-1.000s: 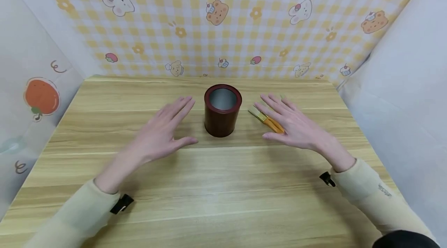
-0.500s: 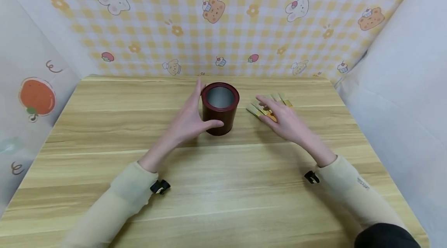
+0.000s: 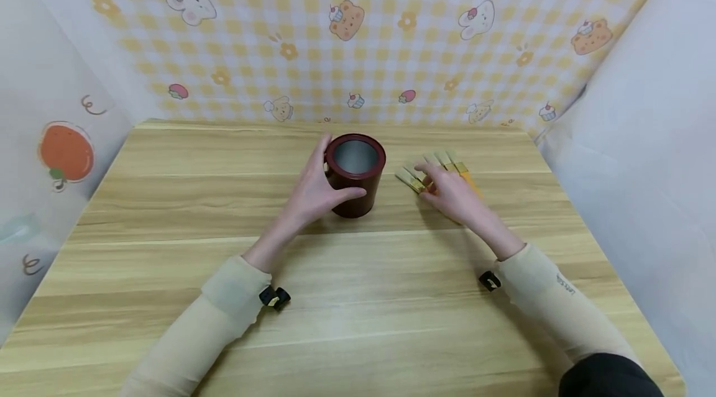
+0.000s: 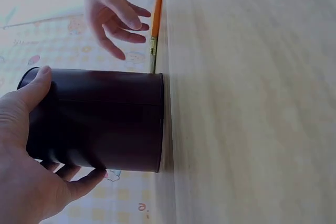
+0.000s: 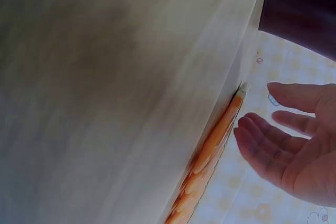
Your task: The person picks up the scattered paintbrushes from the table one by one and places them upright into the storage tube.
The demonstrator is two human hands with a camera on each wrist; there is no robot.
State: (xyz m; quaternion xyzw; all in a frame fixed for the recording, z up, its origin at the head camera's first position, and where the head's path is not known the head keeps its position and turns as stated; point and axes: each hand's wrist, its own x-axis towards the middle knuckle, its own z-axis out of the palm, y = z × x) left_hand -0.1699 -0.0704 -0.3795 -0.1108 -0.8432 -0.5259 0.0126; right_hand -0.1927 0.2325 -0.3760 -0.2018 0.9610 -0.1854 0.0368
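A dark red-brown cylindrical can (image 3: 359, 207) stands upright on the table, its mouth facing up and its inside grey. My left hand (image 3: 314, 193) holds it from the left, thumb across the front and fingers round the back; the left wrist view shows the same grip on the can (image 4: 100, 119). Several flat paintbrushes (image 3: 409, 178) with orange handles and pale bristles lie fanned out to the right. Just above them hovers my right hand (image 3: 454, 194), fingers loosely bent. In the right wrist view a gap separates its fingertips from the brushes (image 5: 212, 142).
The wooden table (image 3: 358, 297) ends at a yellow checked cloth (image 3: 313, 74) with cartoon prints behind the can. White side panels (image 3: 660, 136) flank it on both sides. Black clips (image 3: 275, 298) sit at both sleeve cuffs.
My left hand has moved right from beside the can and taken hold of it. The right hand has bent its fingers and come lower over the brushes.
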